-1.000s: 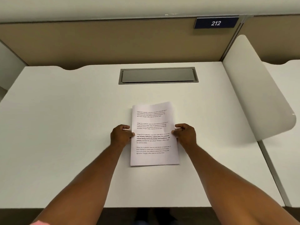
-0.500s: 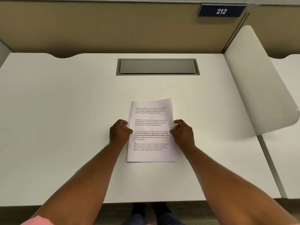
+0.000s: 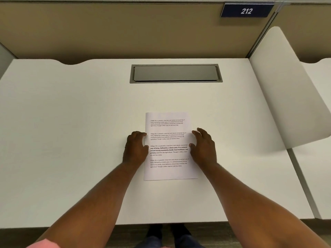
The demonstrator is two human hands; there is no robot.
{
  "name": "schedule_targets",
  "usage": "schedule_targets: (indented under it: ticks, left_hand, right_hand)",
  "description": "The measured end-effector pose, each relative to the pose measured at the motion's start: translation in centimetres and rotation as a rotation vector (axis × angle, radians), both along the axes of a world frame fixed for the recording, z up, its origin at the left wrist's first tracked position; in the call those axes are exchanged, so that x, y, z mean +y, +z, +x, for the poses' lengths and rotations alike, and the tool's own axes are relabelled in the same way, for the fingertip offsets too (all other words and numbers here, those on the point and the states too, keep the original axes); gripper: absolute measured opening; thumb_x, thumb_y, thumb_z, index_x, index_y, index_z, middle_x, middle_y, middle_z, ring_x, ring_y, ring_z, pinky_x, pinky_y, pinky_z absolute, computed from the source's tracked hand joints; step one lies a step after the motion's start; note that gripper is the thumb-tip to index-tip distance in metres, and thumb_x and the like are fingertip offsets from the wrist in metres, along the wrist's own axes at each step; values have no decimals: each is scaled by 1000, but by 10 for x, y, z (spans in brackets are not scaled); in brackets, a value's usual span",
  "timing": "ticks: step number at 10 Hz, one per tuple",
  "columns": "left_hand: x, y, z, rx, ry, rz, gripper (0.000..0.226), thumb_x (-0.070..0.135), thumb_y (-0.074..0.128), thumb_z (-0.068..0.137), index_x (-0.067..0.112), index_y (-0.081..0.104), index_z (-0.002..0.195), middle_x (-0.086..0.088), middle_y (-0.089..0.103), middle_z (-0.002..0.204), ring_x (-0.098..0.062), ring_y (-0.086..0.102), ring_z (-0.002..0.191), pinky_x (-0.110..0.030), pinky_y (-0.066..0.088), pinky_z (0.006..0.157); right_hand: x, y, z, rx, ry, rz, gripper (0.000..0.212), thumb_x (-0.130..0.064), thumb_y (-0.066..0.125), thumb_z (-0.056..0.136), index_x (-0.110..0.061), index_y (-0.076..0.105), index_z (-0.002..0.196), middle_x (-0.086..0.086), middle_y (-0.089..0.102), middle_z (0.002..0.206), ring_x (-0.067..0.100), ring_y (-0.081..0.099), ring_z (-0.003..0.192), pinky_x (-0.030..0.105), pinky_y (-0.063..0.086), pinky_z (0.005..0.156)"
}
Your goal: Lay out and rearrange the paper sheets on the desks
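Note:
A printed paper sheet (image 3: 169, 171) lies flat and nearly straight on the white desk (image 3: 71, 122), in the middle toward the front. My left hand (image 3: 136, 147) is at the sheet's left edge with curled fingers and the thumb on the paper. Over the right edge, my right hand (image 3: 204, 147) has its fingers spread and lifted, and only its thumb side touches the sheet. Whether more sheets lie under the top one cannot be told.
A grey recessed cable hatch (image 3: 175, 73) sits at the back of the desk. A white curved divider (image 3: 286, 95) separates it from the neighbouring desk (image 3: 318, 176) on the right. A tan partition with a "212" sign (image 3: 246, 11) stands behind. My feet (image 3: 168, 233) show below the front edge.
The sheet has been straightened and set down flat. My right hand has opened its fingers off the right edge, while the left hand stays curled at the left edge.

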State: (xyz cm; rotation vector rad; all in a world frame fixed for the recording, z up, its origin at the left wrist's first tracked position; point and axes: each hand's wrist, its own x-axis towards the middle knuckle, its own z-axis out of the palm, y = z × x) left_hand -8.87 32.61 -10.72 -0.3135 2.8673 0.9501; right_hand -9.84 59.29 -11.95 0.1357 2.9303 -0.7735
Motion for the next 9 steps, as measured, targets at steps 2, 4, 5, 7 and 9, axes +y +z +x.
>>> schedule_targets:
  ticks: [2,4,5,7,9]
  left_hand:
    - [-2,-4,-3,-24,-118,-108,66,8,61,91,8,38,153,-8,23,167,-24,11,157,-37,9,127]
    - [-4,-2,-5,-15,-206,-220,69,22,55,97,8,26,158,-10,15,169,-25,6,157,-38,4,127]
    - [-6,9,-13,31,-271,-293,72,37,49,100,8,21,160,-10,12,169,-25,4,158,-40,4,127]
    - [-8,51,-33,101,-309,-390,78,52,37,103,8,10,161,-9,3,170,-23,-3,158,-39,2,128]
    - [-10,105,-59,236,-285,-455,80,57,31,103,7,7,161,-10,-1,170,-23,-7,157,-40,0,127]
  right_hand:
    - [4,-6,0,-23,44,93,70,-25,59,96,-15,29,159,4,15,171,21,12,157,45,6,128]
    - [8,-7,-1,-36,115,151,72,-37,49,101,-16,17,162,2,5,172,18,3,159,44,-2,128]
    - [10,-1,-7,9,161,180,74,-48,40,103,-16,11,163,1,0,172,18,1,159,46,-3,128]
    - [3,36,-30,98,218,231,83,-63,30,101,-15,3,163,2,-6,172,19,-4,159,48,-3,128]
    - [-6,90,-66,269,231,257,86,-65,27,100,-13,2,163,5,-4,172,21,-4,159,50,-2,128]
